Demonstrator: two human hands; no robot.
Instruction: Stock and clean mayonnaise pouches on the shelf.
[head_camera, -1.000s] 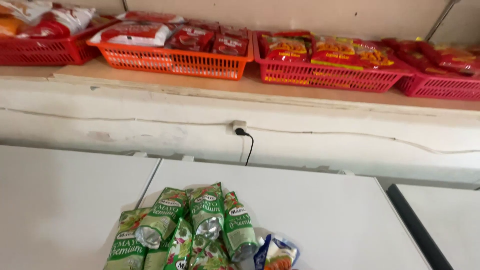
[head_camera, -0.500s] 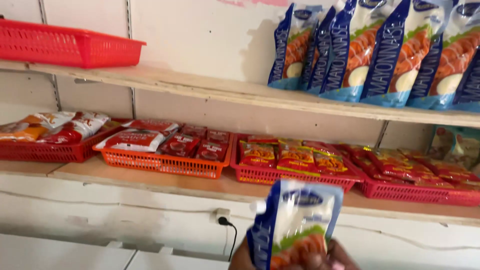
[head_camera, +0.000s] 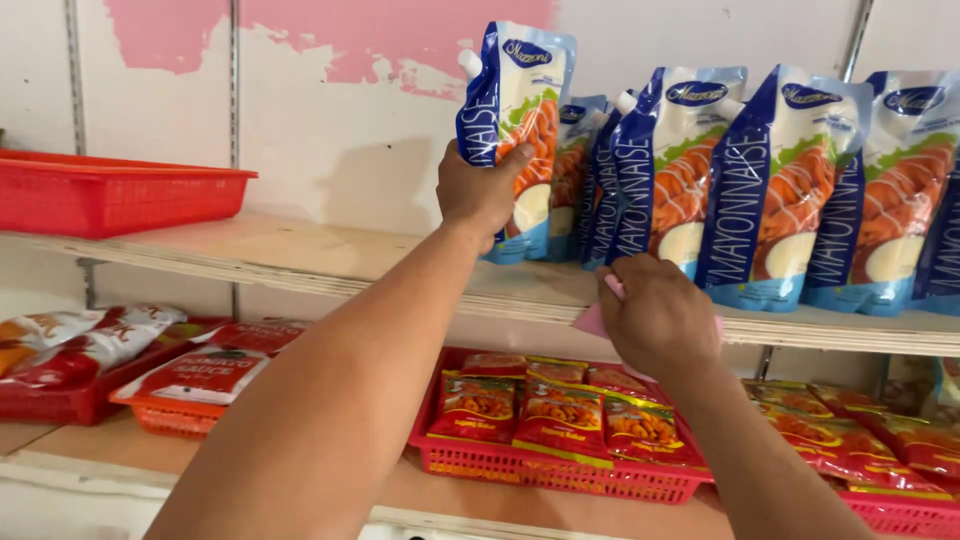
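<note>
A blue pouch (head_camera: 515, 130), held lower half a second ago, is now raised to the upper shelf (head_camera: 300, 258) and gripped by the left hand (head_camera: 482, 190), just left of the pouch row (head_camera: 760, 190). A pink cloth (head_camera: 597, 320) is pressed on the shelf edge by the right hand (head_camera: 660, 318).

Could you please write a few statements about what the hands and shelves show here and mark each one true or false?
1. The left hand grips a blue pouch at the upper shelf. True.
2. The right hand is empty. False: it holds a pink cloth.
3. The red basket on the upper shelf is full of packets. False: none show in it.
4. More blue pouches stand upright on the upper shelf. True.
</note>
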